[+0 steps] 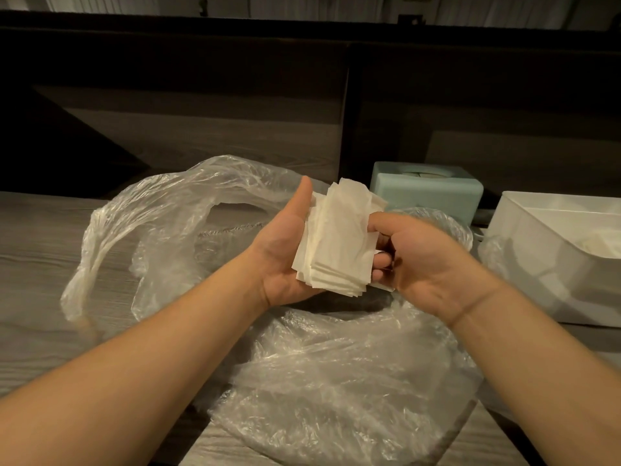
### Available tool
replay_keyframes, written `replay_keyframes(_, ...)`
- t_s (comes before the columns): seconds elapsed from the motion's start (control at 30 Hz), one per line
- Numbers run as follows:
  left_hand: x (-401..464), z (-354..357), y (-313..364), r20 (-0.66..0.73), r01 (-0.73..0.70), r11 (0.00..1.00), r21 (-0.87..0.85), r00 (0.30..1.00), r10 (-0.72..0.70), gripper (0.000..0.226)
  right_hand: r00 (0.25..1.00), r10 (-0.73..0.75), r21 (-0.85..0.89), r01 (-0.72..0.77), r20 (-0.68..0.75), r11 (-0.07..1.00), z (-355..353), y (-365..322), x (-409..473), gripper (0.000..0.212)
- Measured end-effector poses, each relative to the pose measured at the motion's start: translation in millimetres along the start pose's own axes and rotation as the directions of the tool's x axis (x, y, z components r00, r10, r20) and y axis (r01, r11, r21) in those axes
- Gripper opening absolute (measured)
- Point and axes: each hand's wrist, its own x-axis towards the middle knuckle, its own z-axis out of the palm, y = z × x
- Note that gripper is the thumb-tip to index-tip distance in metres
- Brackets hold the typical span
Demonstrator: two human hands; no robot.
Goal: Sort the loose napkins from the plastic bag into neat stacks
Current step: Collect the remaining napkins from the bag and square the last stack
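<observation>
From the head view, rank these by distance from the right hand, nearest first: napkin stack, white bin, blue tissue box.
Measured from the right hand:
1. Napkin stack: in contact, pinched at its right edge and resting on the left hand.
2. White bin: just to the hand's right, on the table.
3. Blue tissue box: behind the hand, near the back panel.
The bin and box are fairly close; the bin looks slightly nearer.

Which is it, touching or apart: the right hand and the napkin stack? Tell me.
Touching. In the head view the right hand pinches the right edge of the napkin stack, which lies across the open left hand.
</observation>
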Motion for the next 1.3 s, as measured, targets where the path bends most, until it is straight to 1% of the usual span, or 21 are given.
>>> replay_keyframes(0.03,0,0,-1,0.02,0.004,1.0,-0.001,1.0,-0.004,0.101,1.0,-0.002,-0.005,0.002,0.0,1.0,0,1,1,0.014)
replay_keyframes(0.13,-1,0,0,0.053,0.023,1.0,0.001,0.998,-0.023,0.104,0.999,-0.024,-0.004,0.024,0.024,1.0,-3,2,6,0.046)
replay_keyframes(0.2,0,-2,1,0.061,0.042,0.999,0.0,0.997,-0.042,0.103,0.998,-0.061,-0.057,0.06,-0.002,0.997,-3,1,5,0.057)
replay_keyframes(0.23,1,-2,1,0.06,0.049,0.999,0.005,0.997,-0.049,0.102,0.996,-0.086,-0.101,0.082,-0.031,0.991,-2,0,2,0.056)
replay_keyframes(0.27,1,-2,1,0.058,0.051,0.999,0.018,0.997,-0.052,0.101,0.992,-0.121,-0.137,0.114,-0.045,0.984,-1,0,0,0.048)
replay_keyframes(0.33,0,-1,1,0.069,0.052,0.997,0.059,0.996,-0.056,0.099,0.982,-0.185,-0.161,0.179,-0.027,0.971,1,2,-3,0.023)
replay_keyframes(0.4,-1,0,1,0.099,0.053,0.996,0.072,0.993,-0.06,0.101,0.977,-0.212,-0.168,0.208,-0.01,0.964,1,4,-2,0.015)
replay_keyframes(0.57,0,-5,2,0.173,0.083,0.993,0.08,0.98,-0.096,0.097,0.971,-0.219,-0.207,0.235,0.1,0.95,-3,4,0,0.013)
replay_keyframes(0.63,1,-6,1,0.174,0.088,0.99,0.111,0.979,-0.106,0.095,0.956,-0.271,-0.278,0.291,0.11,0.916,-6,6,3,0.011)
replay_keyframes(0.7,1,-6,1,0.179,0.101,0.981,0.165,0.975,-0.131,0.095,0.943,-0.303,-0.353,0.332,0.136,0.875,-10,5,7,0.021)
replay_keyframes(0.77,-1,-4,0,0.196,0.11,0.969,0.221,0.968,-0.154,0.096,0.942,-0.248,-0.336,0.314,0.225,0.888,-14,3,6,0.031)
replay_keyframes(0.83,-3,-2,-1,0.191,0.108,0.959,0.264,0.968,-0.161,0.096,0.931,-0.192,-0.322,0.293,0.31,0.9,-18,-1,4,0.027)
replay_keyframes(0.87,-3,-1,-1,0.188,0.105,0.955,0.276,0.969,-0.161,0.096,0.926,-0.193,-0.337,0.304,0.326,0.891,-19,-3,4,0.026)
replay_keyframes(0.93,-3,-2,0,0.176,0.092,0.961,0.259,0.974,-0.141,0.097,0.919,-0.234,-0.352,0.343,0.316,0.871,-22,-4,4,0.025)
replay_keyframes(1.0,-6,-4,3,0.153,0.084,0.973,0.216,0.981,-0.119,0.101,0.92,-0.282,-0.339,0.366,0.272,0.867,-24,-6,4,0.024)
replay_keyframes(1.03,-8,-3,5,0.13,0.066,0.979,0.193,0.987,-0.092,0.101,0.922,-0.299,-0.318,0.368,0.247,0.874,-25,-7,3,0.024)
replay_keyframes(1.1,-14,1,7,0.067,-0.017,0.983,0.182,0.998,0.005,0.099,0.931,-0.32,-0.244,0.356,0.174,0.902,-26,-9,1,0.023)
replay_keyframes(1.17,-20,7,6,-0.002,-0.117,0.956,0.271,0.992,0.122,0.095,0.943,-0.324,-0.158,0.333,0.083,0.93,-30,-10,-2,0.02)
replay_keyframes(1.2,-21,10,5,-0.023,-0.161,0.925,0.345,0.983,0.18,0.089,0.944,-0.326,-0.125,0.329,0.043,0.936,-34,-10,-5,0.019)
replay_keyframes(1.3,-20,23,-3,-0.037,-0.237,0.788,0.569,0.949,0.312,0.05,0.937,-0.346,-0.037,0.345,-0.037,0.938,-50,-5,-18,0.018)
